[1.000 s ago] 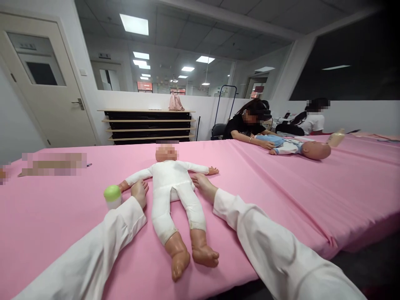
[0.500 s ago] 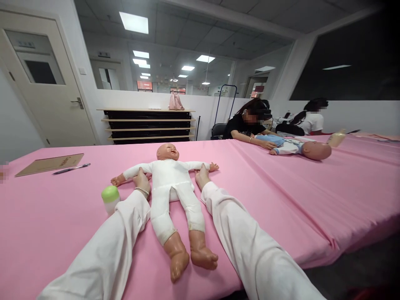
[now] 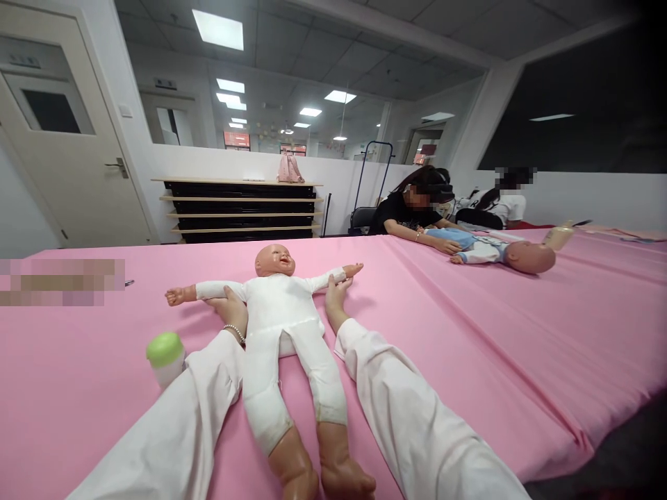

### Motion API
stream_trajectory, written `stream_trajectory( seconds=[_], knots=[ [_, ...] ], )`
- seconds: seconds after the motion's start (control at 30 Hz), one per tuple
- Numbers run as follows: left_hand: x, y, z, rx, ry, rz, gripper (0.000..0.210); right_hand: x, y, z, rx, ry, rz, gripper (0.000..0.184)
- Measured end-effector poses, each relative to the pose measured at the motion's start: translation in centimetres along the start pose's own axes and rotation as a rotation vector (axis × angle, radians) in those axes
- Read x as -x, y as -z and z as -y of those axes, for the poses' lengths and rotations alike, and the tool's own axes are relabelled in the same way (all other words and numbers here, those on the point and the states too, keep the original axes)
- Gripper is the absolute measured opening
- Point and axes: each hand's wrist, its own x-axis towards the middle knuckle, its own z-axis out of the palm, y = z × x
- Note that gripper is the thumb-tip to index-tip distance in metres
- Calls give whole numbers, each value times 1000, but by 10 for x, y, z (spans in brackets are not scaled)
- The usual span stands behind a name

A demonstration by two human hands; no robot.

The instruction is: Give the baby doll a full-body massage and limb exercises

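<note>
A baby doll (image 3: 284, 305) with a white cloth body and bare brown feet lies face up on the pink-covered table (image 3: 469, 361), its head away from me. My left hand (image 3: 233, 312) is closed around the doll's arm on the left, thumb on top and fingers mostly hidden beneath. On the other side my right hand (image 3: 338, 297) holds the other arm near the wrist. Both doll arms stretch out sideways, slightly raised off the cloth. Beside my left sleeve stands a small container with a green lid (image 3: 165, 349).
A person in black (image 3: 401, 212) leans over a second doll (image 3: 529, 255) in blue and white at the right. A pale bottle (image 3: 558, 236) stands behind that doll. Another person sits farther back. Shelving (image 3: 242, 208) with a pink backpack (image 3: 290, 168) is beyond the table.
Both hands have lifted the doll's arms a little and spread the left one farther out. My view has shifted slightly, so the doll and green-lidded container appear closer.
</note>
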Motion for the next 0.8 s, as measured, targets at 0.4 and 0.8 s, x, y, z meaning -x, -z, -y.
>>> stream_trajectory(
  seconds=[0.4, 0.8],
  knots=[
    [-9, 3, -7, -208, -423, 247, 58, -14, -31, 13, 107, 293, 367, 63],
    [-28, -8, -4, -640, -301, 475, 61, -24, -36, -6, 176, 111, 520, 50]
  ],
)
